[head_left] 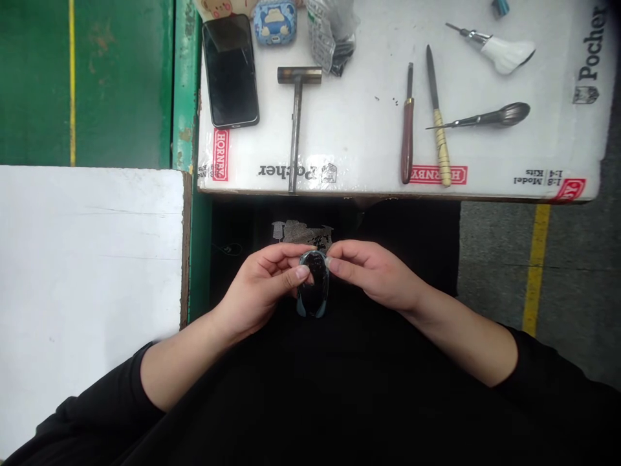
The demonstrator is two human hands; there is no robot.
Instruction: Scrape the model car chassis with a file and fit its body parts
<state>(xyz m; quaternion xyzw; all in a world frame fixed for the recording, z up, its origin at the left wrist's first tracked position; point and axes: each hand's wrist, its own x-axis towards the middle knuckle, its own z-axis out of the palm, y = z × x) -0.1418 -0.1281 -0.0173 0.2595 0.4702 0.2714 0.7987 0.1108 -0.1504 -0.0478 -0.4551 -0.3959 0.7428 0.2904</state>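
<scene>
Close to my body, over my dark clothing, a small oval part (317, 278) with a glossy black middle and blue-grey edges is held between both hands; its exact kind I cannot make out. My left hand (269, 281) pinches it from the left, the thumb lying on its black face and the fingers behind. At its upper right edge, my right hand (371, 268) grips the rim between thumb and fingers. The fingertips behind the part are partly hidden.
Beyond my hands stands a white printed box surface (359, 142). On it lie a T-shaped metal tool (297, 123), a phone (230, 71), a blue case (275, 22), a plastic bag (332, 32) and several handled hand tools (407, 133). A white board (92, 259) is at left.
</scene>
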